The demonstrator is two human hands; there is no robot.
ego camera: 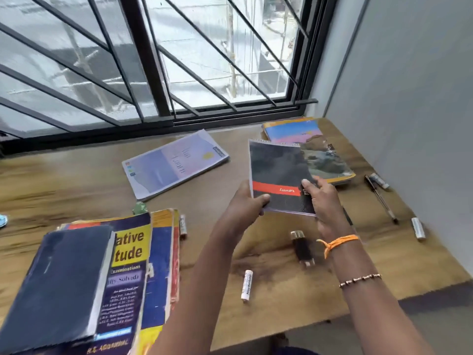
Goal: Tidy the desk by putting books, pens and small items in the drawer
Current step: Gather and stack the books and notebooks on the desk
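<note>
Barred window (153, 60) and a grey wall (409, 98) stand behind the wooden surface (76, 180). Both forearms reach forward over it, and the two hands hold one black notepad (277, 172) with an orange band, lifted above the surface and tilted. The left hand (247, 201) grips its lower left corner, thumb on the cover and the other fingers under it. The right hand (323, 198) grips the lower right edge, thumb on top; an orange thread and a bead bracelet are on this wrist.

Behind the notepad lies a stack of notebooks (330, 160) near the wall. A pale purple book (174, 162) lies flat near the window. At the near left is a pile of books (122, 278) with a dark blue one on top. Below the hands lie a small dark device (302, 248) and a white battery (247, 285). At the right lie a pen (381, 198) and another battery (418, 228), well apart from the hands.
</note>
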